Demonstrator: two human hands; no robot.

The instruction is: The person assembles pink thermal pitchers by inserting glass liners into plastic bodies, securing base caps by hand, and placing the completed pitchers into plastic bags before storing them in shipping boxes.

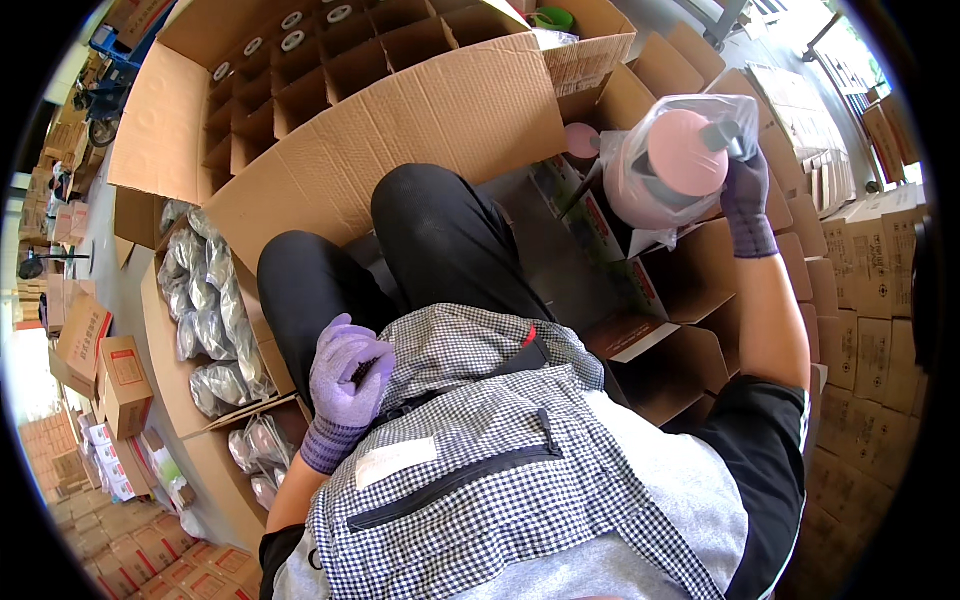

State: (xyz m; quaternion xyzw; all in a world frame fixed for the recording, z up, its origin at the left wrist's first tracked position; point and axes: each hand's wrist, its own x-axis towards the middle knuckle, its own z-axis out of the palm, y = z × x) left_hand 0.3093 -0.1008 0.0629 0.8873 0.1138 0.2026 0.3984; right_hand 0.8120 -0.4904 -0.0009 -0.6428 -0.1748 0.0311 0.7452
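One pink kettle (665,170) in clear plastic, in the head view, is just left of the gloved right hand (745,195), clamped on its side near open cartons (700,355). The right forearm reaches forward; the left hand (347,375), loosely curled, fingers partly apart, is by the checked apron (450,515).

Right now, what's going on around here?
A person's right hand, in a purple knit glove, holds a rounded pink jug wrapped in clear plastic beside open brown cardboard boxes. The left hand, gloved alike, curls loosely by the black-and-white checked fabric apron; whether it holds anything is unclear. Ahead, a large divided brown cardboard carton stands open.
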